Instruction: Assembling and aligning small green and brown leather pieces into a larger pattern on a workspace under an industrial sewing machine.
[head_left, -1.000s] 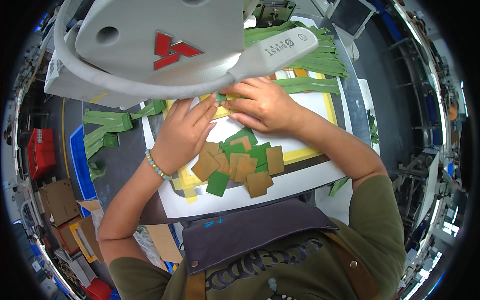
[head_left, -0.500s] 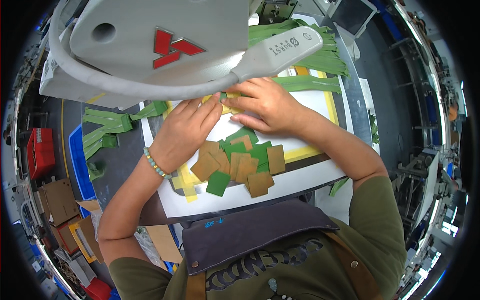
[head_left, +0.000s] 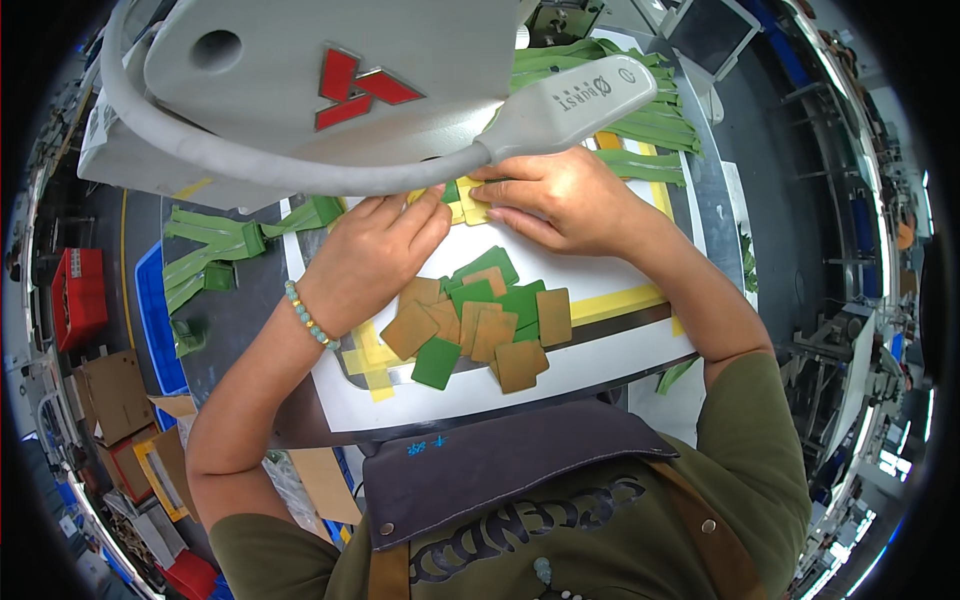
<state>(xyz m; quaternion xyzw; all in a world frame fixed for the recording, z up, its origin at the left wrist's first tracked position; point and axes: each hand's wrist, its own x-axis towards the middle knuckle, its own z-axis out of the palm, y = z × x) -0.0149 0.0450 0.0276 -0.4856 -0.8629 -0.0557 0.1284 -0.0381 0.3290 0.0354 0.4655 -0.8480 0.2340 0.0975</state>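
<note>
Both my hands are up at the work, middle of the frame, just below the grey machine head (head_left: 300,90) that fills the upper left.

Left hand (head_left: 375,250): palm down, fingers stretched forward and lying close together, fingertips beside a small green piece (head_left: 452,191). Cannot tell whether they grip or only press. Bead bracelet (head_left: 311,316) on that wrist.

Right hand (head_left: 560,200): fingers bent, thumb lower, fingertips at a yellow piece (head_left: 476,212) just right of the green one. Touching it; pinch or press, cannot tell. Both pieces sit upper centre, in the gap between my hands.

Below them, centre of frame, a loose heap of green and tan squares (head_left: 492,330), corners rounded, overlapping at odd angles. It lies on a white sheet (head_left: 440,408) edged in places with yellow tape (head_left: 620,304), all on the dark counter (head_left: 235,335).

Overhead, a pale lamp (head_left: 570,105) on a thick grey cable (head_left: 300,178), crossing above my fingers.

Green strips (head_left: 655,125) bunched at upper right, beyond my right hand; more green straps (head_left: 215,250) left of my left hand. Blue bin (head_left: 155,320) beside the counter's left edge, red crate (head_left: 80,300) farther left.
</note>
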